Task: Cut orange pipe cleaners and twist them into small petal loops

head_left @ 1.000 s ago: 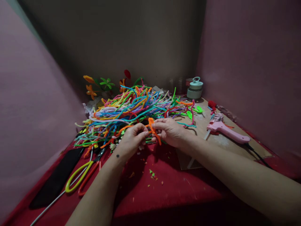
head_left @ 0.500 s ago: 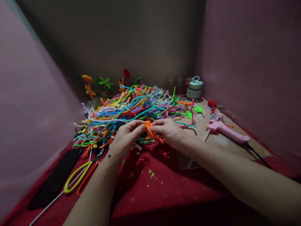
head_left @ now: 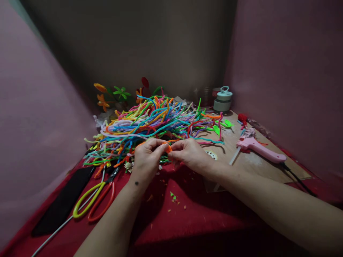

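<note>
Between my two hands is an orange pipe cleaner piece (head_left: pixel 168 147), mostly covered by my fingers. My left hand (head_left: pixel 150 157) pinches it from the left with thumb and forefinger, and a bit of orange shows behind that hand. From the right, my right hand (head_left: pixel 189 155) pinches the same piece, its fingertips close to the left thumb. Just beyond both hands rises a big heap of colourful pipe cleaners (head_left: pixel 150 123).
Scissors (head_left: pixel 92 201) with yellow and red handles lie at left, beside a black flat object (head_left: pixel 63 203). At right a pink glue gun (head_left: pixel 261 150) rests on a board (head_left: pixel 278 167). A lidded jar (head_left: pixel 223 100) and pipe cleaner flowers (head_left: pixel 103 101) stand behind.
The orange piece has turned and is now more hidden by my fingers. My left hand has shifted slightly right, uncovering more of the scissors' red handle.
</note>
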`<state>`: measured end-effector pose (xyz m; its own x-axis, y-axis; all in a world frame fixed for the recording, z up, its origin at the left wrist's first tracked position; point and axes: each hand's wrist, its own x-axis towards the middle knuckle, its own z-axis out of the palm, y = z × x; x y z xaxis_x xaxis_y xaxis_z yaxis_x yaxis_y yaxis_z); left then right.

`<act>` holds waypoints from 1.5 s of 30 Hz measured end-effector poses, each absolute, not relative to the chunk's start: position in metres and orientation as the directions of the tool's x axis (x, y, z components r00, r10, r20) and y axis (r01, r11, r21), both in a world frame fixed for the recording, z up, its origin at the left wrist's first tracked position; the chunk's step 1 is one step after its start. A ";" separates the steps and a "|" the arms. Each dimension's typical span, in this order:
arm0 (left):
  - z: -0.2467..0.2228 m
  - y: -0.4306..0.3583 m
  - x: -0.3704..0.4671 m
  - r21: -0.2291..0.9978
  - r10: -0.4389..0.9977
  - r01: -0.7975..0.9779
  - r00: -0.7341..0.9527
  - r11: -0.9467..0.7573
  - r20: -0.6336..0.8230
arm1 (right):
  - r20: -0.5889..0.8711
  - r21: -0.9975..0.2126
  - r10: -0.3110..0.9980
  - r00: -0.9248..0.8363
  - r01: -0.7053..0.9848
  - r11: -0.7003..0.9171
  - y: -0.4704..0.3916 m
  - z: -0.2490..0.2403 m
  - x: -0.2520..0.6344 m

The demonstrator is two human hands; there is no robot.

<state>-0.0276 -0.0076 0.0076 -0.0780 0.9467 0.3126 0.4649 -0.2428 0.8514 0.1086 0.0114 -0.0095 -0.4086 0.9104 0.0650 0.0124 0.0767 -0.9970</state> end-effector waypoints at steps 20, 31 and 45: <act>0.012 0.002 -0.045 0.747 0.928 0.554 0.174 -0.368 0.329 | -0.030 -0.982 0.870 -0.491 -0.148 -0.117 0.014 -0.015 0.111; 0.016 -0.002 -0.046 0.450 0.891 0.783 0.287 -0.429 0.350 | -0.062 -0.992 0.854 -0.516 -0.063 -0.110 0.013 -0.015 0.108; 0.013 -0.007 -0.032 0.926 0.996 0.367 0.007 -0.084 0.088 | 0.027 -0.999 0.911 -0.412 0.018 0.038 0.010 -0.017 0.106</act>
<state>-0.0319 -0.0074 0.0126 0.0069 0.9961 0.0878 0.3673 -0.0842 0.9263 0.1057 0.0097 -0.0174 -0.4121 0.9107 0.0268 0.0185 0.0377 -0.9991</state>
